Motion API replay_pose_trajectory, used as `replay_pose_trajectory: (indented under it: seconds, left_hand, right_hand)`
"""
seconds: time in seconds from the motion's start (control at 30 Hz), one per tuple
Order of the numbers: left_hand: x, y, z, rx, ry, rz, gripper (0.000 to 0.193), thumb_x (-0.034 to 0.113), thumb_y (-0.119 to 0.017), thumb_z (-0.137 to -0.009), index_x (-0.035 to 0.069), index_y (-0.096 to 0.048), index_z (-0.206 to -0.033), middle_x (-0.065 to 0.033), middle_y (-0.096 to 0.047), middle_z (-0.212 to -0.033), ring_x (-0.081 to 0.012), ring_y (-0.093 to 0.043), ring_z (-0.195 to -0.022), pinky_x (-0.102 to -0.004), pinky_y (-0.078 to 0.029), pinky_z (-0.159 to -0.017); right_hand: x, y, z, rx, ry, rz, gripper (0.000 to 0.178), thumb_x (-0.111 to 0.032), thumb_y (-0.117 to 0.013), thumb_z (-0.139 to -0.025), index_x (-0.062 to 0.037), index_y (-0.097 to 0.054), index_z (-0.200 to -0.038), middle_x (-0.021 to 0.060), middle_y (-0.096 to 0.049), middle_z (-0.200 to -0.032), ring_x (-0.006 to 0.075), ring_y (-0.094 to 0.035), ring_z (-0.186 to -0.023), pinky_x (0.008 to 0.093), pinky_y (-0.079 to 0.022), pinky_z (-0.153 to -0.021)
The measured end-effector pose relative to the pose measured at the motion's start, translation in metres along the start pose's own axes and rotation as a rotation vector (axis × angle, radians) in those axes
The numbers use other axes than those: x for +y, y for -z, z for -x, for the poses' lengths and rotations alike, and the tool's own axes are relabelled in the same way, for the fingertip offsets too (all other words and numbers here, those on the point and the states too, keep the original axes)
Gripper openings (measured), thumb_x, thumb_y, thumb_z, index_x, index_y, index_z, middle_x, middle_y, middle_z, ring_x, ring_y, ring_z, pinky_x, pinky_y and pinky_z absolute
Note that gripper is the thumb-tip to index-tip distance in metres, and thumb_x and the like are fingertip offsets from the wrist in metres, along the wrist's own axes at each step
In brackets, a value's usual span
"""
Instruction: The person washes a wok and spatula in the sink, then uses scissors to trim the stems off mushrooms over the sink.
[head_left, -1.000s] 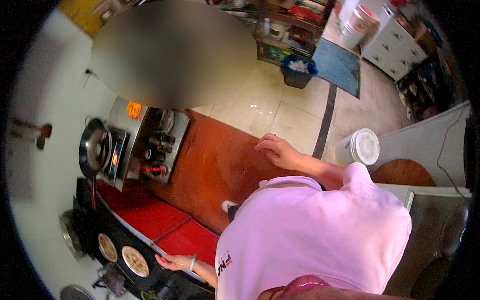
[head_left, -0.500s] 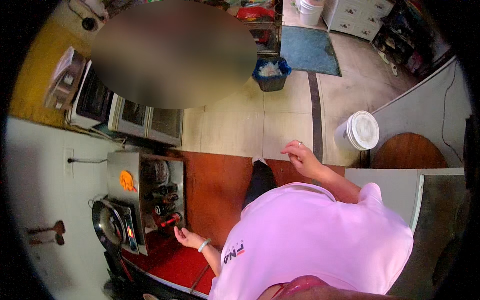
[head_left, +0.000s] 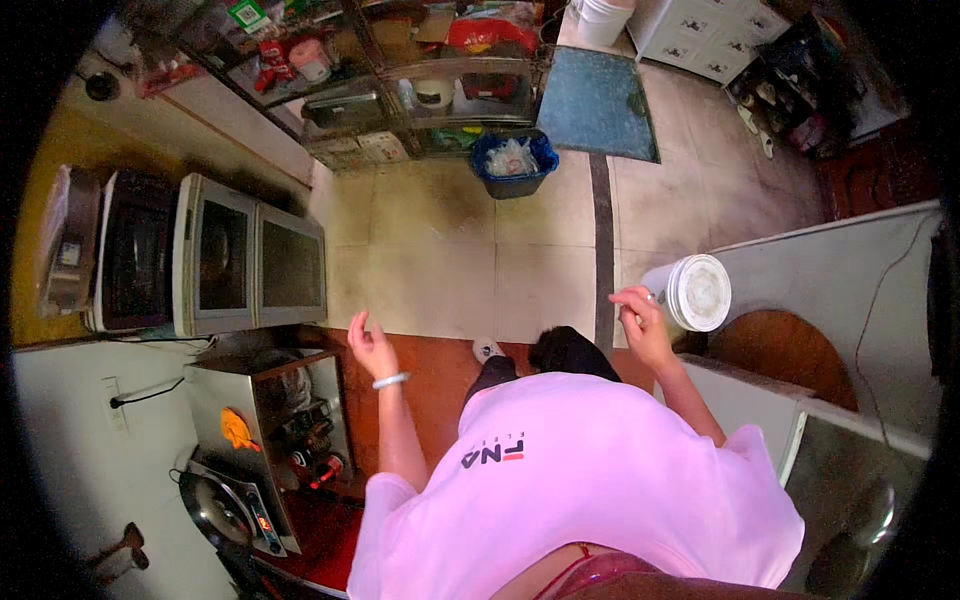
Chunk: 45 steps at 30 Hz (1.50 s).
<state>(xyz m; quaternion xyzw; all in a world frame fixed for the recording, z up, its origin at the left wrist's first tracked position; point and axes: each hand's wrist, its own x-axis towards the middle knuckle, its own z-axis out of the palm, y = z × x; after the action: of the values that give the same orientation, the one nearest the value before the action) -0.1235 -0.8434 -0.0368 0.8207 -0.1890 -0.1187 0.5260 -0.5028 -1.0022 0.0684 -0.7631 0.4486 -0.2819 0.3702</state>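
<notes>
Hands first: left hand [head_left: 372,347] is up and loose, fingers spread, nothing in it, a pale band on the wrist, hanging in the air above the reddish-brown floor strip [head_left: 440,375]. I've got it just right of the steel rack [head_left: 275,400] with the small bottles on its shelves, near but not touching. Right hand [head_left: 640,320] is out to the other side, fingers curled, right against the white lidded bucket [head_left: 693,292]; whether it really grips the rim or only rests there I cannot tell from up here. That bucket stands on the pale tiled floor [head_left: 450,260], at the corner of the grey counter [head_left: 830,270] and beside a round wooden top [head_left: 785,350]. Pink shirt [head_left: 580,490] fills the low centre of my view. Further out on the left, two silver ovens [head_left: 250,265] side by side, a dark pan [head_left: 215,510] on a small cooker below the rack. Far end of the floor, a blue bin [head_left: 513,165] with a bag in it, a blue mat [head_left: 595,105] next to it, and glass-fronted shelves [head_left: 400,90] crowded with jars.
</notes>
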Motion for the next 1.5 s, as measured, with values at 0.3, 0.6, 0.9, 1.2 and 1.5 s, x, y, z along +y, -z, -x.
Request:
replay_pose_trajectory:
  seconds: [0.3,0.6,0.9,1.2,1.5]
  left_hand:
    - [-0.017,-0.159,0.003,-0.049,0.158,0.258,0.022,0.001,-0.055,-0.077,0.004,-0.060,-0.098,-0.0089,-0.056,-0.104,-0.0200,-0.051,-0.101,-0.0310,-0.038,-0.089]
    - [-0.057,-0.274,-0.015,-0.266,0.272,0.133,0.019,0.007,-0.056,-0.080,0.002,-0.061,-0.098,-0.0054,-0.062,-0.090,-0.0132,-0.055,-0.084,-0.0255,-0.043,-0.079]
    - [-0.156,-0.416,-0.104,-0.426,0.251,-0.012,0.018,0.015,-0.058,-0.079,0.005,-0.063,-0.092,-0.0127,-0.063,-0.086,-0.0210,-0.060,-0.078,-0.0295,-0.046,-0.072]
    - [-0.265,-0.569,-0.172,-0.555,0.297,-0.227,0.029,0.035,-0.049,-0.082,0.013,-0.062,-0.097,-0.0154,-0.061,-0.094,-0.0356,-0.057,-0.088,-0.0442,-0.046,-0.074]
    - [-0.305,-0.663,-0.207,-0.506,0.169,-0.420,0.042,0.030,-0.053,-0.080,0.012,-0.053,-0.118,-0.0184,-0.050,-0.119,-0.0377,-0.048,-0.104,-0.0462,-0.037,-0.091]
  right_hand:
    - [0.080,0.020,-0.107,-0.262,-0.120,0.120,0.019,0.003,-0.046,-0.075,-0.0026,-0.059,-0.088,0.0122,-0.053,-0.084,0.0251,-0.053,-0.076,0.0306,-0.042,-0.064]
    - [0.145,-0.030,-0.208,-0.478,-0.176,0.259,0.020,0.001,-0.046,-0.075,-0.0023,-0.061,-0.087,0.0127,-0.055,-0.079,0.0253,-0.053,-0.076,0.0316,-0.043,-0.069]
    - [0.297,-0.129,-0.276,-0.540,-0.453,0.140,0.017,-0.005,-0.050,-0.077,-0.0018,-0.061,-0.089,0.0111,-0.060,-0.084,0.0197,-0.058,-0.079,0.0296,-0.045,-0.071]
    - [0.437,-0.232,-0.319,-0.592,-0.804,-0.122,0.015,-0.013,-0.051,-0.085,-0.0028,-0.061,-0.089,0.0030,-0.060,-0.076,0.0111,-0.054,-0.069,0.0234,-0.043,-0.062]
    - [0.555,-0.299,-0.387,-0.248,-1.369,-0.629,0.034,-0.036,-0.047,-0.088,-0.0057,-0.052,-0.102,0.0094,-0.060,-0.089,0.0184,-0.057,-0.076,0.0288,-0.045,-0.063]
